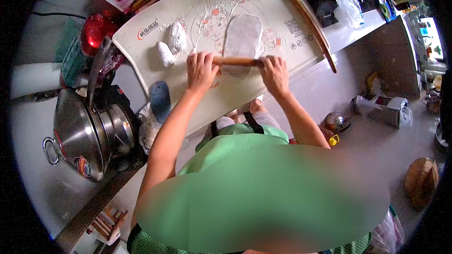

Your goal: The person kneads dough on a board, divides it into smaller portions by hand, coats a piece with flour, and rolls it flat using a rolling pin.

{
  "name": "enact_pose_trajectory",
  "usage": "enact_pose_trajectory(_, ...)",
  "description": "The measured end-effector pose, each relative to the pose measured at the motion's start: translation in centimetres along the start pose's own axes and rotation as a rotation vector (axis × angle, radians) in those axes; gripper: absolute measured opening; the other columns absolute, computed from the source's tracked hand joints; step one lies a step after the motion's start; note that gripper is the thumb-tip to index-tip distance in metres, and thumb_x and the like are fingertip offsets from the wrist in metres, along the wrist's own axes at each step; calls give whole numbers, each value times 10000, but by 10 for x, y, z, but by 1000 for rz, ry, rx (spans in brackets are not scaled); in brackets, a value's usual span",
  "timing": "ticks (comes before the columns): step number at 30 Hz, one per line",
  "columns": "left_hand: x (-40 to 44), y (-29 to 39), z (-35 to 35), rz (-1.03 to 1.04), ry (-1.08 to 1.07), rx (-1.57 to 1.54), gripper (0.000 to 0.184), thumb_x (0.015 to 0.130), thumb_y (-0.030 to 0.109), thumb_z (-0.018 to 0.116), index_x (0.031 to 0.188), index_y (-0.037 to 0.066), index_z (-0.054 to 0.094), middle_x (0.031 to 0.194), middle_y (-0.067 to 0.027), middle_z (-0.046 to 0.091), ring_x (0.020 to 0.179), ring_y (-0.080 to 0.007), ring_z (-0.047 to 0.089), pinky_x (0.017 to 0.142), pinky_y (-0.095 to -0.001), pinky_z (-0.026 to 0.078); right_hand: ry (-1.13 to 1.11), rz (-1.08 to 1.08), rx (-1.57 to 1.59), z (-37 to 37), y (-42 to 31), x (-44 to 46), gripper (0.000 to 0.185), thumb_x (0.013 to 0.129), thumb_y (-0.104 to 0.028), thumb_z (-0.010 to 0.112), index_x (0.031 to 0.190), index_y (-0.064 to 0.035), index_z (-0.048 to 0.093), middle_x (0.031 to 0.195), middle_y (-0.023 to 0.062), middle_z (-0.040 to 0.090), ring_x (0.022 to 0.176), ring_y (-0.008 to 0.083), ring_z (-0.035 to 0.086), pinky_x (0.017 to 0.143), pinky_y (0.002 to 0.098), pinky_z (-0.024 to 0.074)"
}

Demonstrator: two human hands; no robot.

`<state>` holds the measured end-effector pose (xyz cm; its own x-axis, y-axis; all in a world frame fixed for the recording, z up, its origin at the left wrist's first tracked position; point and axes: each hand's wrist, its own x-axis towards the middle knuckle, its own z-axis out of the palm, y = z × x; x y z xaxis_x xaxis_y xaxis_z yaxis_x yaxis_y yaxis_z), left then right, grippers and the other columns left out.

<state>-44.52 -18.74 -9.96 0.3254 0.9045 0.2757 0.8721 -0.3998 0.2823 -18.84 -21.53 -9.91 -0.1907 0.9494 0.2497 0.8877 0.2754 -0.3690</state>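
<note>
Green mesh top (221, 150), black straps (253, 123), pale legwear (270, 120); forearms (176, 121) bare, sleeveless.

Rolling pin (238, 61) — brown, wood-looking, lying left-to-right across the near part of the dough sheet (243, 35). Sheet's whitish, flat, elongated, rounded far end, long axis near-to-far — most of it beyond the pin.

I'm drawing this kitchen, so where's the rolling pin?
In the head view's upper middle, the rolling pin lies across the flat dough, between the left hand and right hand.
</note>
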Motion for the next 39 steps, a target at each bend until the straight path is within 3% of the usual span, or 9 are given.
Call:
enact_pose_trajectory(3,29,7,20,-73,-27,28,488,720,251,702,1135,86,506,1124,-80,507,1107,-259,450,1052,-500,238,-91,84,-55,3,12,26,367,834,-221,560,1169,-80,514,1144,94,525,1086,285,465,938,417,357)
enact_pose_trajectory(6,25,15,35,-83,28,55,674,794,379,613,1295,-8,384,1366,-138,374,1296,-290,308,1096,-538,126,-43,137,-198,24,4,17,640,875,-397,440,1364,1,328,1411,160,347,1340,288,266,1115,460,134)
enact_pose_trajectory(10,59,11,35,-77,29,65,664,819,409,567,1301,-14,396,1386,-148,366,1300,-301,312,1094,-542,121,6,145,-200,33,12,31,675,884,-471,417,1352,10,343,1407,167,349,1331,295,278,1105,471,143)
enact_pose_trajectory(19,218,-29,81,-11,71,-27,445,852,355,521,1151,28,557,1156,-140,554,1052,-311,498,947,-457,345,97,86,-200,35,84,180,513,869,-432,483,1176,-22,517,1247,176,473,1204,332,398,1012,472,287)
enact_pose_trajectory(25,268,-39,94,101,217,-141,236,890,250,483,802,42,554,762,-156,580,749,-367,524,726,-460,414,-48,248,-84,31,102,230,458,877,-424,473,1095,-28,549,1217,184,485,1170,336,414,969,445,327)
enact_pose_trajectory(28,247,-39,103,-63,38,-97,325,892,337,474,953,37,585,923,-178,610,914,-356,543,833,-461,412,71,163,-232,39,98,214,594,894,-502,419,1194,2,515,1338,201,415,1272,355,335,1021,445,293)
enact_pose_trajectory(31,196,-29,92,-22,227,196,512,880,441,460,1153,15,539,1176,-201,552,1143,-329,477,998,-475,318,33,113,-225,33,73,167,650,890,-519,413,1267,9,459,1381,214,370,1306,354,301,1044,456,261)
enact_pose_trajectory(33,162,-16,67,-34,-15,58,641,870,451,476,1298,-23,425,1352,-212,415,1283,-332,342,1089,-490,140,-30,109,-180,28,52,128,723,865,-521,455,1340,16,359,1416,231,312,1318,346,290,1053,459,241)
enact_pose_trajectory(39,52,-3,22,56,11,72,624,859,395,518,1283,-55,425,1318,-196,451,1267,-311,367,1074,-457,229,-235,-6,-43,-4,11,29,649,855,-362,549,1369,-24,341,1431,182,306,1343,305,255,1097,434,185)
